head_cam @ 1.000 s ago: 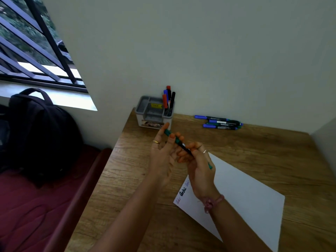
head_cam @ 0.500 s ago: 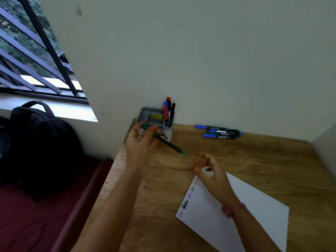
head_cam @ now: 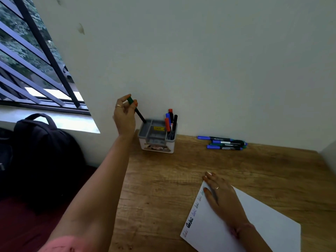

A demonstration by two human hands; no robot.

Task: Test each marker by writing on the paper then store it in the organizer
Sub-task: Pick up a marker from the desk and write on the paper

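My left hand (head_cam: pixel 125 115) pinches a green-capped marker (head_cam: pixel 136 110) near its top, thumb and fingertips curled round the barrel, cap end up and the dark lower end slanting down to the right until it reaches the back left corner of the gray organizer (head_cam: pixel 156 136); I cannot tell whether the end is already inside the rim or only touching it. My right hand (head_cam: pixel 221 195) holds nothing: it lies flat, fingers straight and together, pressing the near corner of the white paper (head_cam: pixel 258 220), with the fingertips reaching just past the paper's edge onto the wooden desk (head_cam: pixel 181 179). Down the paper's left edge runs a row of scribbled test words, one of them in bold black, the rest faint. So I judge this marker tested and the storing step in hand. The organizer stands at the back of the desk against the wall, and its right-hand compartment already holds a clutch of upright markers (head_cam: pixel 170 122), red, blue and black. What comes next, as I see it, is to tip this one more upright, steer its end into a compartment and let go without knocking the others. Farther right along the wall, well apart from the organizer, a small pile of blue and green markers (head_cam: pixel 223 143) lies on the desk, presumably waiting to be tested.
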